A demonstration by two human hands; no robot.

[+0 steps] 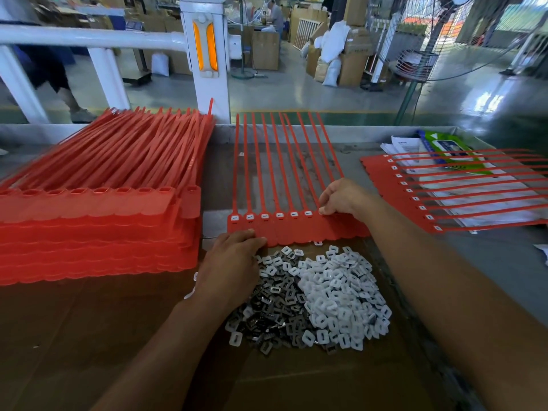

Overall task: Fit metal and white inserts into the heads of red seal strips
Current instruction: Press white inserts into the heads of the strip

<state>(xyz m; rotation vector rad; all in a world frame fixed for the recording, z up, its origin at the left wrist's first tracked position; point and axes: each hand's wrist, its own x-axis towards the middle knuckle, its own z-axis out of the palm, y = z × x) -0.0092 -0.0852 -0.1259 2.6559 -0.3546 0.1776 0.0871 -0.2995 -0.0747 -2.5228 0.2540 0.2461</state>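
Your left hand [234, 259] presses loosely bent fingers on the near left corner of the red seal strips [284, 173], which lie mid-worktop. Your right hand [345, 200] curls onto one head, and its grip cannot be told. Metal inserts [275, 310] and white inserts [341, 295] are heaped just nearer you.

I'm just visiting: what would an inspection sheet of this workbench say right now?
Surface: brown cardboard over a grey bench.
Job's things: middle strip sheet, six heads show white inserts; stack of red strips left; finished sheet right; metal inserts and white inserts piled.
Clutter: papers, green packet.
Hands: left hand rests on the sheet's near edge; right hand fingertips on a head.
Cables: black cable by the fan.
Surroundings: white railing, boxes, sacks.
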